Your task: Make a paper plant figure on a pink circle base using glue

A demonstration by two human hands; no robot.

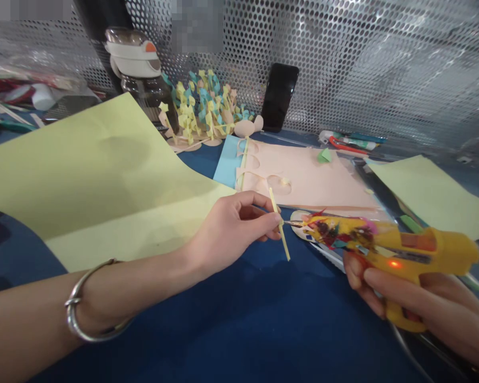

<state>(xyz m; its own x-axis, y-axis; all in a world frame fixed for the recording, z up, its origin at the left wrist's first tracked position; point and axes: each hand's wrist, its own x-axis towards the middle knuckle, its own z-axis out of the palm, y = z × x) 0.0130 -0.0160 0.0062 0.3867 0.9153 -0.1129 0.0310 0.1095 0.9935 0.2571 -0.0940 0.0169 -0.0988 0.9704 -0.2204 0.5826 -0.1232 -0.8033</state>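
Note:
My left hand [239, 226], with a silver bangle on its wrist, pinches a thin pale yellow paper strip [285, 247] near the strip's middle. The fingers of my right hand [423, 303] are wrapped round the handle of a yellow glue gun [395, 244] with a lit orange light. Its metal nozzle points left and meets the strip, or comes very close to it, at my left fingertips. Colourful scraps cling to the gun's front. Beneath the nozzle end, a pale oval piece [299, 230] lies on the blue table surface [239, 330].
A large yellow-green sheet [104, 175] covers the left. Pink paper [303, 173] lies behind my hands, more green sheets [435, 186] at right. Small paper stars on stems [207, 106], a bottle [139, 74] and a phone [280, 97] stand before a perforated metal panel [355, 53].

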